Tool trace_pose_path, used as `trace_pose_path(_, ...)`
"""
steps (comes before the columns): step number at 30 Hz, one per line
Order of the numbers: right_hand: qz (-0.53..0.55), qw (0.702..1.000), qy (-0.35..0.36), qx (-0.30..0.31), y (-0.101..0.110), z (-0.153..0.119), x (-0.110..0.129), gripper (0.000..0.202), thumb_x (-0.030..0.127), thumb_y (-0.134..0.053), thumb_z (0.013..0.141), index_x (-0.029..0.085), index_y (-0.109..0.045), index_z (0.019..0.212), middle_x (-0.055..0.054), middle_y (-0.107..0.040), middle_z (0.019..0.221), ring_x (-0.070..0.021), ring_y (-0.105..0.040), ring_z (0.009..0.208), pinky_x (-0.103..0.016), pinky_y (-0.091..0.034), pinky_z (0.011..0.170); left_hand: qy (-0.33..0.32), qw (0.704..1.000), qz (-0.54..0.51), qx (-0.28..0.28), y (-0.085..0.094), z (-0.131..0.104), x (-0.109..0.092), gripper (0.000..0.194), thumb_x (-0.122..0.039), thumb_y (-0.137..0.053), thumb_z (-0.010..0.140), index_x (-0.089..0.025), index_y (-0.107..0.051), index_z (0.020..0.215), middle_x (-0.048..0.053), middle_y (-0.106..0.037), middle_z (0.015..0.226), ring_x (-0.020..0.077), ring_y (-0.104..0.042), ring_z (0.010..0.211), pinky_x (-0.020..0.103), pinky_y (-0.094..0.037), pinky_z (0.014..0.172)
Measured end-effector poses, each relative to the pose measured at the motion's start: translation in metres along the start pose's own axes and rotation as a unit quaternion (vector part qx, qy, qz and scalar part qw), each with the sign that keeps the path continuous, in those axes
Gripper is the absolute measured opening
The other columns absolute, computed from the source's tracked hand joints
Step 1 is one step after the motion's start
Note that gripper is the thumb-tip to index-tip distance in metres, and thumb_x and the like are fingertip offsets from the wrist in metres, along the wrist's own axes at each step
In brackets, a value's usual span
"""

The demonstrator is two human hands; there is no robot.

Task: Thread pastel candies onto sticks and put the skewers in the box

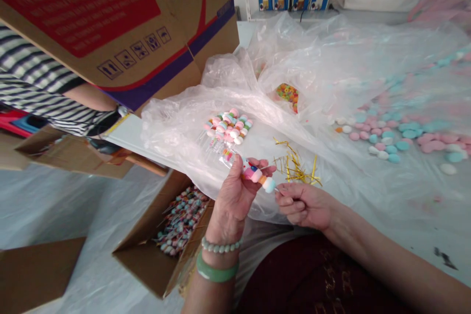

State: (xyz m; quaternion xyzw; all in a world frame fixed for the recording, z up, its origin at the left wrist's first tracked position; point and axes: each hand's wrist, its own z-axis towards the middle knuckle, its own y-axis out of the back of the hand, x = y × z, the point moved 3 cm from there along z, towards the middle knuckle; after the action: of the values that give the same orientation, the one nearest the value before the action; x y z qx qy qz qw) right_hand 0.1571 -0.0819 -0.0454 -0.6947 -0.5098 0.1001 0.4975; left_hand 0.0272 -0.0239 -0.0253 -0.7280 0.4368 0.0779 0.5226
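My left hand [233, 191] is closed around a marshmallow skewer [259, 176], a row of pink, white, orange and pale blue pieces. A clear printed wrapper seems to cover its upper part, but the fingers hide some of it. At the pale blue end, my right hand [305, 206] pinches the thin white stick. Just beyond my hands lie several gold twist ties [298, 169] in a loose heap. A cluster of marshmallow skewers [231, 126] rests on the plastic sheet, and clear printed wrappers [225, 153] lie between it and my left hand.
Clear plastic sheeting [320, 103] covers the table. Loose pink, white and blue marshmallows [390, 137] spread at the right; orange-green sweets [288, 95] lie behind. A large carton [165, 59] stands left, beside a person in a striped top [33, 73]. Below, an open box [143, 255] holds many skewers.
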Motion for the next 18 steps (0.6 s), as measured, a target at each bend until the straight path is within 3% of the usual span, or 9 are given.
trace_pose_path(1,0.016,1.0,-0.013,0.017,-0.001,0.001,-0.001,0.017,0.021,-0.066,0.069,0.014,-0.052,0.074,0.009,-0.035,0.056,-0.001,-0.014,0.041,-0.016,-0.008,0.04,0.004,1.0,0.001,-0.004,0.001,0.0,0.001,0.041,-0.054,-0.061,0.079,-0.014,-0.064,0.073,0.008,-0.067,0.082,0.0238,-0.068,0.083,0.036,-0.052,0.081)
trace_pose_path(3,-0.005,1.0,0.018,-0.01,0.0,0.003,-0.001,0.017,0.022,-0.065,0.07,0.015,-0.051,0.073,0.009,-0.035,0.056,-0.0014,-0.015,0.041,-0.017,-0.009,0.039,0.01,1.0,0.002,-0.016,0.001,0.001,0.002,0.041,-0.053,-0.059,0.08,-0.014,-0.064,0.072,0.008,-0.067,0.082,0.0237,-0.068,0.081,0.037,-0.052,0.079)
trace_pose_path(6,-0.169,0.964,0.149,-0.144,0.003,0.0,0.004,0.013,0.026,-0.061,0.074,0.017,-0.051,0.071,0.008,-0.037,0.053,-0.0046,-0.025,0.042,-0.02,-0.016,0.041,0.016,0.999,0.003,-0.046,0.002,0.002,0.002,0.04,-0.051,-0.056,0.083,-0.013,-0.063,0.073,0.009,-0.067,0.085,0.0239,-0.067,0.081,0.038,-0.053,0.078)
trace_pose_path(8,-0.335,0.882,0.247,-0.222,0.004,-0.006,0.01,0.008,0.024,-0.06,0.073,0.018,-0.055,0.072,0.006,-0.041,0.055,-0.0075,-0.035,0.048,-0.022,-0.025,0.047,0.005,0.997,-0.008,-0.077,0.004,0.004,0.001,0.038,-0.049,-0.055,0.085,-0.012,-0.064,0.077,0.01,-0.067,0.088,0.024,-0.067,0.082,0.039,-0.053,0.078)
trace_pose_path(11,-0.534,0.718,0.344,-0.283,0.001,-0.016,0.013,0.005,0.019,-0.059,0.075,0.019,-0.06,0.069,0.002,-0.05,0.064,-0.0124,-0.048,0.065,-0.027,-0.034,0.063,-0.007,0.994,-0.033,-0.1,0.009,0.005,-0.001,0.035,-0.046,-0.053,0.086,-0.013,-0.063,0.087,0.01,-0.067,0.091,0.0241,-0.067,0.086,0.039,-0.053,0.08)
trace_pose_path(13,-0.581,0.659,0.372,-0.299,-0.001,-0.019,0.012,0.013,0.02,-0.054,0.079,0.019,-0.06,0.067,0.0,-0.053,0.069,-0.0142,-0.05,0.07,-0.029,-0.036,0.069,-0.008,0.995,-0.04,-0.095,0.011,0.006,-0.002,0.035,-0.047,-0.053,0.086,-0.013,-0.063,0.089,0.01,-0.068,0.088,0.0245,-0.067,0.086,0.04,-0.053,0.081)
trace_pose_path(14,-0.582,0.658,0.373,-0.3,-0.002,-0.018,0.012,0.015,0.02,-0.053,0.079,0.019,-0.059,0.066,0.0,-0.054,0.069,-0.0142,-0.05,0.07,-0.028,-0.036,0.068,-0.009,0.995,-0.04,-0.089,0.011,0.005,-0.002,0.035,-0.047,-0.053,0.086,-0.014,-0.063,0.089,0.009,-0.068,0.086,0.0248,-0.067,0.086,0.04,-0.053,0.081)
trace_pose_path(15,-0.57,0.677,0.361,-0.295,-0.003,-0.017,0.012,0.015,0.021,-0.053,0.079,0.019,-0.059,0.065,0.0,-0.053,0.067,-0.0137,-0.05,0.068,-0.028,-0.036,0.067,-0.01,0.996,-0.041,-0.085,0.012,0.005,-0.003,0.036,-0.048,-0.052,0.086,-0.014,-0.063,0.088,0.009,-0.068,0.083,0.0252,-0.068,0.086,0.041,-0.053,0.08)
trace_pose_path(18,-0.442,0.815,0.271,-0.258,-0.002,-0.011,0.013,0.015,0.026,-0.054,0.076,0.019,-0.056,0.063,0.003,-0.047,0.055,-0.0107,-0.043,0.054,-0.024,-0.031,0.054,-0.005,0.995,-0.042,-0.087,0.014,0.004,-0.007,0.037,-0.047,-0.051,0.087,-0.013,-0.062,0.083,0.009,-0.068,0.079,0.0261,-0.068,0.085,0.041,-0.053,0.08)
